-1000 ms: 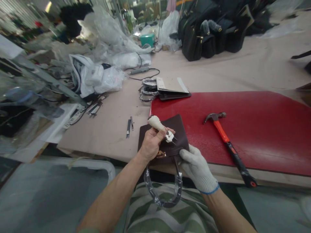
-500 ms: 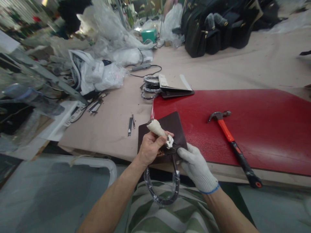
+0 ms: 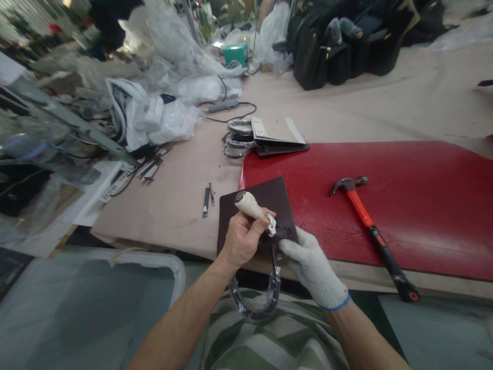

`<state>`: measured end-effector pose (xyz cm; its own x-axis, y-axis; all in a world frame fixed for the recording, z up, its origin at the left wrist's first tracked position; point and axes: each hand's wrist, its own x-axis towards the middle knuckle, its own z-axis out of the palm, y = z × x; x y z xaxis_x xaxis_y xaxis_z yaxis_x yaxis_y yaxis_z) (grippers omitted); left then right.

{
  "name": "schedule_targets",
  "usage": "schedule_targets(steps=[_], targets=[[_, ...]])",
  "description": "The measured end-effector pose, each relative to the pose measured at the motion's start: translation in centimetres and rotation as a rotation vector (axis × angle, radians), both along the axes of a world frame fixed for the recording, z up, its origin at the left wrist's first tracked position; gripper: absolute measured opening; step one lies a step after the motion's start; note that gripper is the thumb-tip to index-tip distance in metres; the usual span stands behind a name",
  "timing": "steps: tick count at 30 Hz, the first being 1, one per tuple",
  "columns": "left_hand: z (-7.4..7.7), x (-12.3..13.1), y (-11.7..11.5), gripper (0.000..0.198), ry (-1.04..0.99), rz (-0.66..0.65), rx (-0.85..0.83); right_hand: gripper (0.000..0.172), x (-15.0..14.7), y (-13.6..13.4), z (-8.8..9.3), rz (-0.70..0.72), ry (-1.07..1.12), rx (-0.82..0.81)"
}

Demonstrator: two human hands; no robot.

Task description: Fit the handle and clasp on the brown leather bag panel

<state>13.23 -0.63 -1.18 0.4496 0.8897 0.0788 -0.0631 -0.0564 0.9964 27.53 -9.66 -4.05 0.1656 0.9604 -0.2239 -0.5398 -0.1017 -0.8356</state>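
My bare left hand [image 3: 242, 239] is closed round a tool with a cloth-wrapped handle [image 3: 250, 205], its metal tip pressed down onto a dark brown leather panel [image 3: 269, 198] at the table's near edge. My right hand [image 3: 308, 262], in a white knitted glove, grips the panel's lower edge where the plastic-wrapped dark bag handle [image 3: 254, 303] joins it. The handle loop hangs down off the table over my lap.
A red mat [image 3: 385, 185] covers the table to the right, with an orange-handled hammer [image 3: 370, 231] on it. Small metal punches [image 3: 208, 198] lie left of the panel. More wrapped handles and card pieces [image 3: 265, 136] sit behind; black bags [image 3: 346, 46] and plastic sheeting stand farther back.
My left hand has brought the tool's tip lower onto the panel near the handle joint. The gloved right hand has shifted slightly up along the edge.
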Motion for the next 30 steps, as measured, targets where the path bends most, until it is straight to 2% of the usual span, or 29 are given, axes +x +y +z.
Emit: schedule_targets(steps=[3, 9, 19, 30], targets=[[0.1, 0.2, 0.1, 0.038, -0.001, 0.022, 0.039, 0.040, 0.2, 0.0, 0.7, 0.041, -0.069, -0.020], [-0.3, -0.3, 0.8, 0.037, 0.032, -0.025, 0.070, 0.028, 0.9, 0.1, 1.4, 0.171, -0.190, -0.135], [0.4, -0.4, 1.8, 0.041, 0.051, -0.051, 0.019, 0.034, 0.7, 0.7, 1.2, 0.122, -0.019, -0.129], [0.2, -0.4, 1.9, 0.028, 0.089, -0.062, 0.141, 0.031, 0.7, 1.1, 0.6, 0.139, -0.035, -0.130]])
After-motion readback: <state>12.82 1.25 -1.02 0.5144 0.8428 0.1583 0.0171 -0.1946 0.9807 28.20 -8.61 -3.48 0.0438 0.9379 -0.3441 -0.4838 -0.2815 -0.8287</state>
